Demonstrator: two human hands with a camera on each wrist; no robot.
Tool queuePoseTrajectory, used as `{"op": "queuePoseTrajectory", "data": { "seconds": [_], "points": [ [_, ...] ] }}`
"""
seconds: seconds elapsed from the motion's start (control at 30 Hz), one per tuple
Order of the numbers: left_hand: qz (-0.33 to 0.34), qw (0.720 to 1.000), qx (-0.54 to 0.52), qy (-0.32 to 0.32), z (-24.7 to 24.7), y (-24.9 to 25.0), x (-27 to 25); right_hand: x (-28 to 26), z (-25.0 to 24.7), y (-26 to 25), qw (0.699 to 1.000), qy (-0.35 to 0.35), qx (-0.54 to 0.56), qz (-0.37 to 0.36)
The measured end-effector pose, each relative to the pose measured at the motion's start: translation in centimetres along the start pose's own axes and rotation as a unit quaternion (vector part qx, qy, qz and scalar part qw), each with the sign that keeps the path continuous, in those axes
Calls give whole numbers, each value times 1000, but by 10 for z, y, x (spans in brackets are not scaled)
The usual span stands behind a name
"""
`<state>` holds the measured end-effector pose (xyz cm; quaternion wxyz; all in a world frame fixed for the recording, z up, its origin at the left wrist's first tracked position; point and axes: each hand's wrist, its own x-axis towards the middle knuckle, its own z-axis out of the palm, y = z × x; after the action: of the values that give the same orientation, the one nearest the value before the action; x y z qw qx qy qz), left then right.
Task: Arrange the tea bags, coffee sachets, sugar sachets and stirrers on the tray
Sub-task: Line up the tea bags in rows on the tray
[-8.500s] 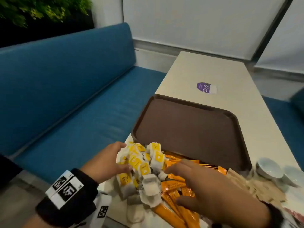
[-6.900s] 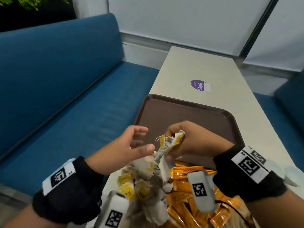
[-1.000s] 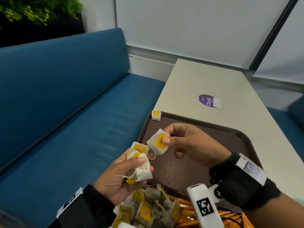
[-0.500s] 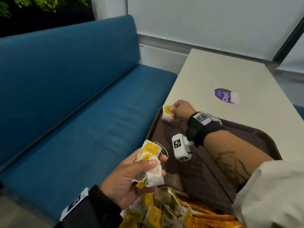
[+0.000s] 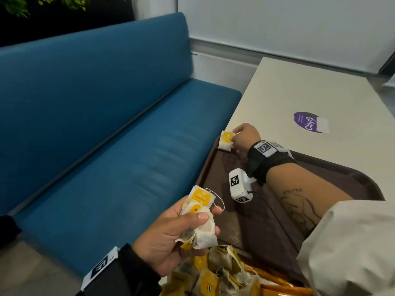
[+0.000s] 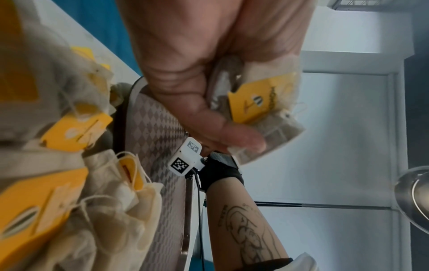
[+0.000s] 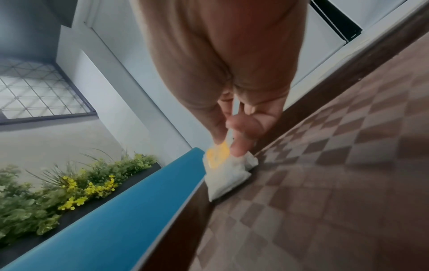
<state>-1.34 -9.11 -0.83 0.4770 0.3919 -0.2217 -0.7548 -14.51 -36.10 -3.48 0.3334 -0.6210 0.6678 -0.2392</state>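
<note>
fingers (image 7: 240,146) of the right hand (image 5: 245,136) pinch one tea bag (image 5: 225,141) at the brown tray (image 5: 320,171)'s far left corner; lay it flat against the rim before releasing, while the left hand (image 5: 171,233) grips spare tea bags (image 5: 198,223).

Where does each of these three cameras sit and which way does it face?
Head: on the head, facing forward and down at the tray; both hands and forearms show.
Left wrist: along the left hand gripping tea bags.
Right wrist: along the right hand, fingers pinching one tea bag at the tray's corner.
Shared: all three views show the tray.
</note>
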Motion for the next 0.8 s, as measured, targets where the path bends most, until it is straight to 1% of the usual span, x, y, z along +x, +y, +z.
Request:
{"op": "queuePoseTrajectory", "data": {
  "seconds": [0.1,0.13,0.17,0.23,0.3,0.33,0.4,0.5,0.57,0.7,0.8],
  "points": [
    [1,1000,-1,-6,2,1,-3,-8,-13,-1,998,46,40,-15],
    [1,1000,-2,-7,3,2,-4,-16,-19,-5,997,47,54,-21],
    [2,1000,-1,-6,5,2,-5,-25,-26,-10,996,33,75,-25],
    [1,1000,-1,-9,8,3,-6,-55,-41,-23,991,-30,124,-41],
    [1,1000,3,-24,16,5,-13,-100,-59,-36,980,-120,146,-67],
    [5,1000,1,-29,15,5,-11,-117,-62,-41,971,-173,145,-82],
    [6,1000,-4,-27,18,6,-9,-151,-70,-47,954,-254,119,-109],
    [3,999,-12,-37,25,6,-13,-195,-79,-48,935,-320,93,-121],
    [4,999,-6,-43,30,3,-17,-215,-82,-47,933,-329,83,-124],
    [-2,999,-9,-49,37,0,-21,-233,-82,-40,956,-263,76,-109],
    [-2,999,-8,-48,37,-3,-23,-240,-81,-34,960,-238,90,-118]
  ]
}}
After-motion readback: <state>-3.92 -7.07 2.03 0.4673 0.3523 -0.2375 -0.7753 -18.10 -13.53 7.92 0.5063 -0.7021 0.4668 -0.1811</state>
